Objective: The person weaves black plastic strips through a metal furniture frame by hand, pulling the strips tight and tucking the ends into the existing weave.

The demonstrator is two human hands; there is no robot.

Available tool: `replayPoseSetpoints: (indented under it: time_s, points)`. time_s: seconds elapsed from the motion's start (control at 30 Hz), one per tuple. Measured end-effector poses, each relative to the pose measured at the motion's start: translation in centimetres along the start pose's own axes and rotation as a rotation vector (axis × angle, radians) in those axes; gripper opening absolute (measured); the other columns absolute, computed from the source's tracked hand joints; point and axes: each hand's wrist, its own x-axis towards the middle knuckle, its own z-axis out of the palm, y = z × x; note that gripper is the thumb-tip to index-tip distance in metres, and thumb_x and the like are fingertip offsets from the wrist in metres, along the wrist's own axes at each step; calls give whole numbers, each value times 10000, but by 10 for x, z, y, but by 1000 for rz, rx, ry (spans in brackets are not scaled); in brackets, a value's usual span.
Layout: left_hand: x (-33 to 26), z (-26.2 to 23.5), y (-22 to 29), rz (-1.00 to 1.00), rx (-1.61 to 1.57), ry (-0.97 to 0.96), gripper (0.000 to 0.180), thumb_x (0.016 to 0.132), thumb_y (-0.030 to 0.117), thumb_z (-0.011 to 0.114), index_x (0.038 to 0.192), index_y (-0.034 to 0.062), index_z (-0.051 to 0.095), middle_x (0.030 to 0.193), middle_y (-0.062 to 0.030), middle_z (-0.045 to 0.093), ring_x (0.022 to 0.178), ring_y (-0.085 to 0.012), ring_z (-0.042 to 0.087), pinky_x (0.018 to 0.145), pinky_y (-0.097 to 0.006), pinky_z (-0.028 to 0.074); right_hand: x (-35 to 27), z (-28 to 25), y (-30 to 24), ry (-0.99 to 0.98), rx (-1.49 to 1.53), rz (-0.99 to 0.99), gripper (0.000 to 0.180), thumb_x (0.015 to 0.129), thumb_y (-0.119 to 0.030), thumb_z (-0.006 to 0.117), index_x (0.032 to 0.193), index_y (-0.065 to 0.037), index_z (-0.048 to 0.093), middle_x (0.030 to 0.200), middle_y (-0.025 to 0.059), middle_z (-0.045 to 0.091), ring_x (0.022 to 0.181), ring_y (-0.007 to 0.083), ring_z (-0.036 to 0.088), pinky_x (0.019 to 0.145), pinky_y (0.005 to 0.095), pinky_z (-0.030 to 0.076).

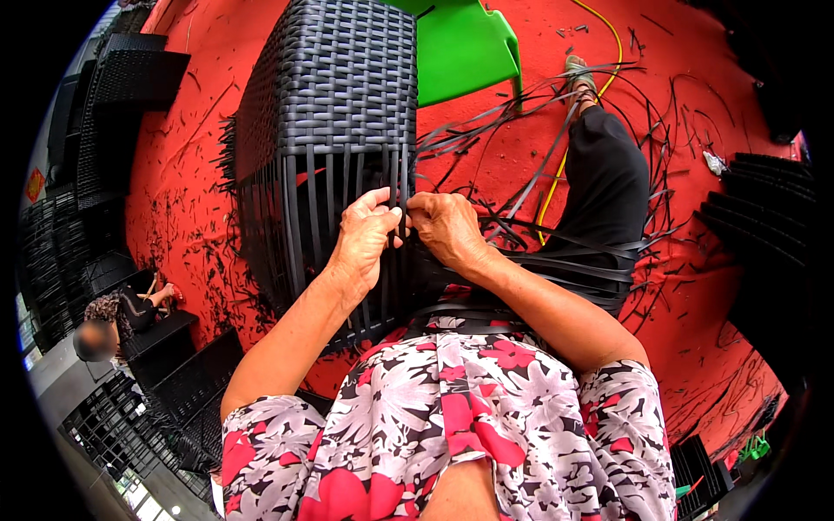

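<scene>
In front of me stands a black woven wicker piece [347, 82]; its upper part is tightly woven, while long black strips [300, 213] hang loose and parallel below the weave. My left hand [360, 239] is at the piece's right edge, thumb and fingers closed around one of the strips, with some fingertips behind it. Right beside it, my right hand [445, 227] pinches at the same edge strip, fingers curled. The exact grip between the two hands is partly hidden. More long black strips [565, 260] lie across my lap and right leg.
A green plastic chair [469, 52] stands beyond the wicker piece. Strip scraps litter the red floor [195, 234], crossed by a yellow cable [549, 195]. Black woven pieces [130, 78] line the left, near another person [130, 313]; dark stacked pieces [756, 208] are at right.
</scene>
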Motion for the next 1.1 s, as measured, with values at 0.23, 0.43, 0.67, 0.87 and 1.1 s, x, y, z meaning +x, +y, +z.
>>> replayPoseSetpoints:
  time_s: [0.23,0.43,0.67,0.87,1.1]
  points:
    - [-6,2,-4,2,-112,23,339,855,90,529,1181,7,491,886,-50,625,767,-115,584,650,-249,432,8,-20,-2,-300,374,287,155,762,-161,559,787,-42,654,592,138,573,546,257,612,523,366,465]
    - [-1,0,5,-47,29,-92,266,864,115,518,1116,35,550,889,-15,612,770,-82,557,654,-226,416,8,-10,6,-205,116,-5,168,788,-158,516,775,-62,653,668,169,608,662,353,606,587,433,466]
    - [-7,5,10,-36,186,-77,215,833,147,555,1033,68,558,837,27,564,742,-56,503,630,-211,387,33,-53,1,44,-359,-166,177,803,-187,539,840,-66,663,728,155,631,683,350,612,611,434,482]
    - [-3,10,14,-43,306,-81,256,821,187,595,1037,56,552,807,24,549,729,-51,487,618,-208,377,76,-12,66,-760,374,264,143,810,-97,580,908,-55,676,827,29,671,773,134,617,686,315,480]
    - [-6,6,17,-89,281,-90,308,843,197,587,1106,42,539,860,-1,574,768,-65,505,642,-207,395,59,33,91,-959,1338,487,375,730,-305,742,1000,-64,641,928,33,662,849,168,619,782,330,495]
